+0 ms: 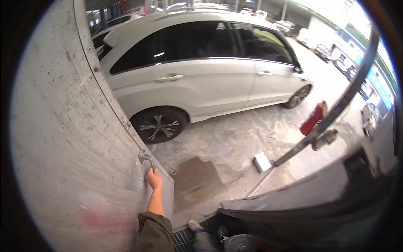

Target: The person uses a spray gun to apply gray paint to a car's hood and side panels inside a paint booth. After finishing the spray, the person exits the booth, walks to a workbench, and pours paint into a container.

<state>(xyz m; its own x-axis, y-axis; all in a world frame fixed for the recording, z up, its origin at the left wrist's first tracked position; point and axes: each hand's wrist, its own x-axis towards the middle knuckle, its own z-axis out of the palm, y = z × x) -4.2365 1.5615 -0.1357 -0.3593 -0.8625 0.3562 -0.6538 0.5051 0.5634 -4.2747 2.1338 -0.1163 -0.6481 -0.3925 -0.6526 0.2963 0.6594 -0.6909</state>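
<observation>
My left hand (154,179) comes up from the lower edge in a dark olive sleeve. Its fingers are wrapped round a metal door handle (146,158), close to the free edge of a large pale door (79,138). The door is scuffed and speckled, with a reddish smear low down. Of my right hand nothing shows. Near my legs at the bottom is a round grey lid or container top (239,243), cut off by the frame; I cannot tell what it belongs to.
Outside the doorway a white car (205,86) stands side-on. A red fire extinguisher (313,119) and a paler cylinder (324,140) are beside a slanting post (336,111). A white box (262,162) lies at its foot. Floor grating (184,238) runs under my shoe.
</observation>
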